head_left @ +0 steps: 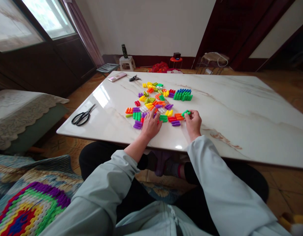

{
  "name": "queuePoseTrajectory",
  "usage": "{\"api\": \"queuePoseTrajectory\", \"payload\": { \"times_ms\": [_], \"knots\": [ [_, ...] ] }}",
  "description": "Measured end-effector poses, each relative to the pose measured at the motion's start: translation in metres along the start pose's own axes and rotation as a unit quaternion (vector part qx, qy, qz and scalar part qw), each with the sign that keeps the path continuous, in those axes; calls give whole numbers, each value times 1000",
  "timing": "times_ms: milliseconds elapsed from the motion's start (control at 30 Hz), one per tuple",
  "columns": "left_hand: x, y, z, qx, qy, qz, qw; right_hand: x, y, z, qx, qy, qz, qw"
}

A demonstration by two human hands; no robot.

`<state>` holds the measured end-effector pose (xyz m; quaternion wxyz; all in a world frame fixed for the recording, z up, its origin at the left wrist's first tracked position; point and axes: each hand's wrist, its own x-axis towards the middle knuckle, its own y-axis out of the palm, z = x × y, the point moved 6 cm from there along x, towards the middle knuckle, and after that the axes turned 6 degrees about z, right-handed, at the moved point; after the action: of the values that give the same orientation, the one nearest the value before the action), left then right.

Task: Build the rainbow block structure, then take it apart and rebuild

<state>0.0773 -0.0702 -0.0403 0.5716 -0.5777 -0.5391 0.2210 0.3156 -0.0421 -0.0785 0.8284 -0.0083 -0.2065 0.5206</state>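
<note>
Groups of shiny, tube-like plastic pieces in many colours lie spread over the marble-patterned table. My left hand rests among the nearer ones, fingers stretched out and touching purple and green pieces; its palm hides some of them. Between the thumb and fingertips of my right hand is a green tube-like piece, pinched just above the table's surface. Red and orange pieces lie right beside that hand, with a purple group nearer to me. Farther back, green and blue pieces stand in a neat block.
Black-handled scissors lie at the left of the white table. A phone and a bunch of keys are at its far left edge. Stools stand by the wall. A colourful crocheted piece is at my left.
</note>
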Motion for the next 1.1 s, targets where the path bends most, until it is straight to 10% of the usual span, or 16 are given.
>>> {"api": "queuePoseTrajectory", "payload": {
  "times_ms": [1100],
  "knots": [
    [0,2,2,-16,-2,6,1000,-1,0,0,6,2,6,1000]
  ]
}}
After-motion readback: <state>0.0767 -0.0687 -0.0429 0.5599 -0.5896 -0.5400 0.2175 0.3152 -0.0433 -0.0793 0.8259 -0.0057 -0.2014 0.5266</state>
